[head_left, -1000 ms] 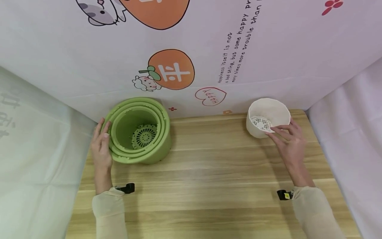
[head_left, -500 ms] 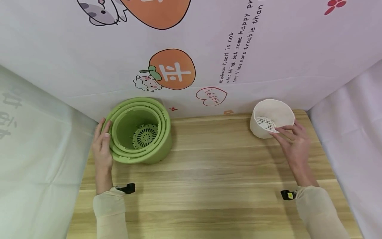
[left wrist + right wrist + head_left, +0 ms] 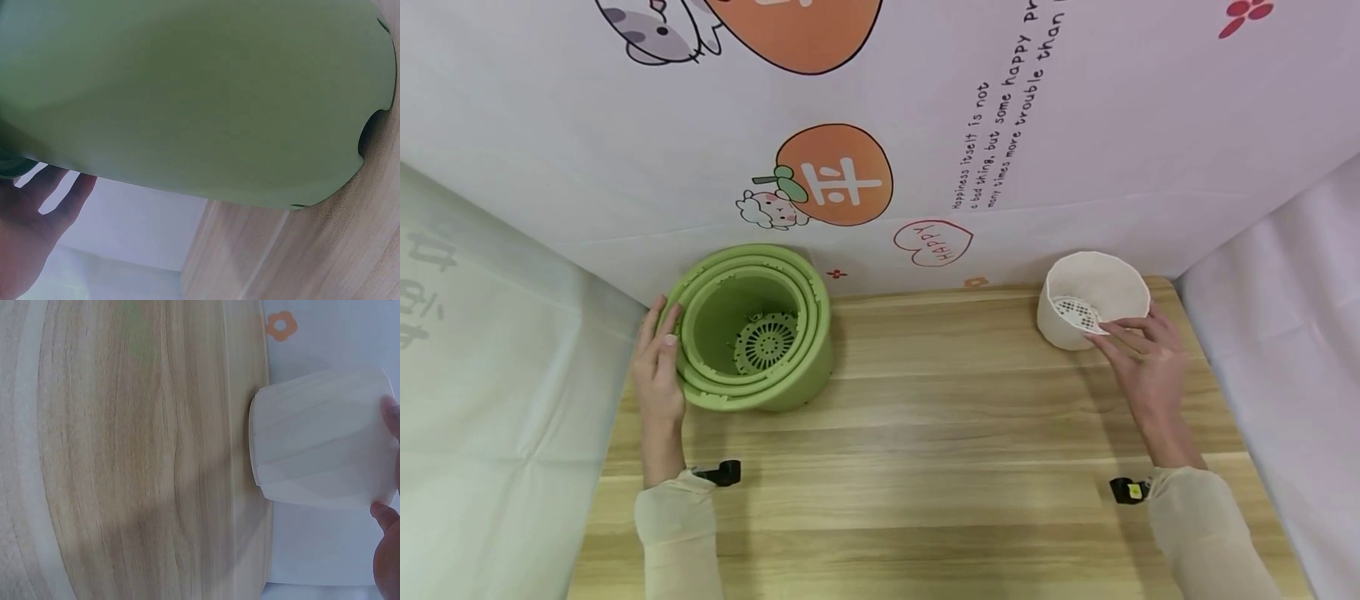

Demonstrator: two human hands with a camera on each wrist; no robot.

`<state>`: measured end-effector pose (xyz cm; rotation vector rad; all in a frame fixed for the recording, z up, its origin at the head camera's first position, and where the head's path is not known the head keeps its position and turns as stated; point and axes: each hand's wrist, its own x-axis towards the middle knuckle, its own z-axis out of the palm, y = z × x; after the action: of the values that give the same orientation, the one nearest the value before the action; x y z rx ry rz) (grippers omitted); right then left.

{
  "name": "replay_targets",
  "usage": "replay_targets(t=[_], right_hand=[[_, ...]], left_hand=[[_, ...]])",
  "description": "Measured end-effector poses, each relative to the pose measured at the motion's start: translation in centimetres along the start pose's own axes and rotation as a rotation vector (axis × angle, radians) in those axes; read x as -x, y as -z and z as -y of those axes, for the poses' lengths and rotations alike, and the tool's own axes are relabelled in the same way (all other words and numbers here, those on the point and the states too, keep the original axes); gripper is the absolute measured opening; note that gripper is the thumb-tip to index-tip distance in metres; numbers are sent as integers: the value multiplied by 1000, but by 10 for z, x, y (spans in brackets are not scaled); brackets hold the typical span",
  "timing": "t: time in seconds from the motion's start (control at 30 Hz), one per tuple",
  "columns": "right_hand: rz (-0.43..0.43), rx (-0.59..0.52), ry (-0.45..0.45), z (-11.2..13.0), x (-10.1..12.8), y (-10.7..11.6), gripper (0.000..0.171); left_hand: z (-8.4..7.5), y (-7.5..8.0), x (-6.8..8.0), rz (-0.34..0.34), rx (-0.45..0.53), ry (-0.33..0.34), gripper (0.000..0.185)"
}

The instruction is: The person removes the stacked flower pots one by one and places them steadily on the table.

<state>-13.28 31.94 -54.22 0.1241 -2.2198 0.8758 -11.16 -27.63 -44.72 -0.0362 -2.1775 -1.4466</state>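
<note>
Several green plant pots (image 3: 811,354) stand nested at the left, a slotted disc at the bottom of the inner one. My left hand (image 3: 657,375) rests against the left side of their rim with fingers nearly straight. The left wrist view shows the outer green wall up close, with part of the left hand (image 3: 25,231) at its edge. On the right, my right hand (image 3: 1150,367) pinches the near right rim of a white plant pot (image 3: 1063,325) with a perforated bottom. In the right wrist view the white pot's base is at the wooden surface, fingertips at its rim.
A wood-grain table (image 3: 925,450) lies beneath both pots. Behind it rises a printed white cloth (image 3: 1037,217), close to the pots. Pale cloths hang at the left and right sides. A black wrist device (image 3: 722,472) sits by each sleeve.
My right hand and the white pot have shifted right and slightly nearer along the table. The left hand and the green pots look still, apart from a slight shift of the view.
</note>
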Motion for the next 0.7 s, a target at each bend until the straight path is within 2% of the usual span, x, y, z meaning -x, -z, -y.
replay_targets(t=[0.4,0.7], right_hand=[[-44,11,0,14,-5,2,27],[3,28,-9,-11,0,5,28]], left_hand=[[-2,-1,1,0,-23,17,36],[0,0,0,0,-1,7,36]])
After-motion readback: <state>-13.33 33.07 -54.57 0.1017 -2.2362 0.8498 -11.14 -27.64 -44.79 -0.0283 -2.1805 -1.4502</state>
